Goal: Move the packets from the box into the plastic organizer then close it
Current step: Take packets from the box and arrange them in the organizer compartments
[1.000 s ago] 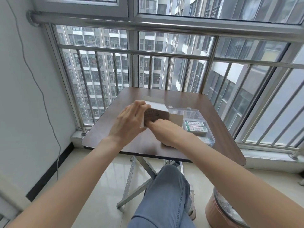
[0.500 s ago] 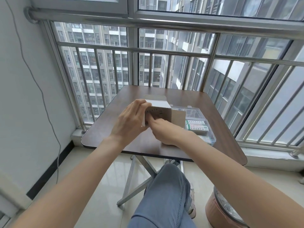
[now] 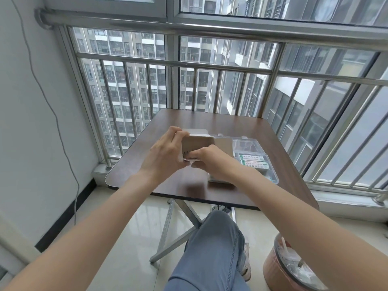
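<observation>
Both hands are raised above the middle of the brown table (image 3: 212, 122), working on one small cardboard box (image 3: 198, 143). The left hand (image 3: 162, 157) is curled around the box's left side, fingers bent over its far top edge and thumb on the near side, holding it clear of the tabletop and tilted, with its open end turned down towards the near left. The right hand (image 3: 212, 162) is mostly closed, with its fingertips pinched at that open lower end, where the edges of thin packets (image 3: 190, 159) show just outside the box mouth; whether the fingers fully grip the packets cannot be told, as the hand hides the contact. A loose flap of the box stands up on the right, behind the right hand. The clear plastic organizer (image 3: 270, 175) lies on the table to the right of the hands, its lid open and lying flat on the far side. Two green-and-white labelled packs (image 3: 253, 161) lie side by side in its right-hand compartment. The organizer's near left corner is hidden under the right wrist.
</observation>
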A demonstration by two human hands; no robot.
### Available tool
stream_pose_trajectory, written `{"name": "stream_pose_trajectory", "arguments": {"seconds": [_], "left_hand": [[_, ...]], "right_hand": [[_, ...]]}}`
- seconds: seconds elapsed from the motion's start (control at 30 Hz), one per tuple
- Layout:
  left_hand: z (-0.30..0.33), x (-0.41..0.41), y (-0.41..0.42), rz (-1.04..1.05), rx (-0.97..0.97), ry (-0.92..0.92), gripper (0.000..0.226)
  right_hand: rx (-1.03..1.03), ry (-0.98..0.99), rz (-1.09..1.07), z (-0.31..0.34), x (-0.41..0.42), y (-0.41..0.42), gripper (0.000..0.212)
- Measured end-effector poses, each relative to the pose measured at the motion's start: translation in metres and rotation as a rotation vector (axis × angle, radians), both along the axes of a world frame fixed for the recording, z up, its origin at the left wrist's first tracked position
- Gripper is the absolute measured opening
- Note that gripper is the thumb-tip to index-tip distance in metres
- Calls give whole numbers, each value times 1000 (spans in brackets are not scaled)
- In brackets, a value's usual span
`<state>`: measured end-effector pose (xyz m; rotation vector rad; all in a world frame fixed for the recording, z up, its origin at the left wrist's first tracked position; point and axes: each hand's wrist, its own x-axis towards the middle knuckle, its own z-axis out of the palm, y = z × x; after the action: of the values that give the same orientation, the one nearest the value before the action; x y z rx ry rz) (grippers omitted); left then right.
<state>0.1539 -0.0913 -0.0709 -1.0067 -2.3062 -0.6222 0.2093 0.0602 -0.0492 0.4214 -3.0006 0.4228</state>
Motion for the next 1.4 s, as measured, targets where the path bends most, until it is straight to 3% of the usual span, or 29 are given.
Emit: {"name": "stream_pose_trajectory", "arguments": {"seconds": [0.3, 0.47, 0.63, 0.77, 0.93, 1.0, 1.13, 1.33, 1.4], "left_hand": [[0, -15, 4, 6, -56, -185, 73], [-2, -37, 3, -19, -119, -362, 73], [1, -58, 1, 62, -274, -416, 77], [2, -74, -4, 109, -334, -487, 80], [12, -86, -6, 120, -394, -523, 88], [15, -82, -1, 92, -334, -496, 87], [21, -56, 22, -151, 104, -369, 61], [27, -21, 63, -283, 483, -846, 53], [27, -16, 76, -274, 495, -978, 40]], "right_hand": [[-231, -114, -79, 5, -20, 3, 22], [-138, -83, -128, 10, -42, 4, 22], [-221, -25, -142, 11, -63, 5, 23], [-426, 56, -219, 15, -77, 12, 23], [-1016, 12, -375, 17, -80, 24, 13], [-1272, -53, -360, 16, -72, 27, 6], [-1523, -94, -309, 9, -51, 33, 8], [-1667, -17, -346, 7, -25, 50, 8], [-1632, -11, -358, 8, -16, 55, 5]]}}
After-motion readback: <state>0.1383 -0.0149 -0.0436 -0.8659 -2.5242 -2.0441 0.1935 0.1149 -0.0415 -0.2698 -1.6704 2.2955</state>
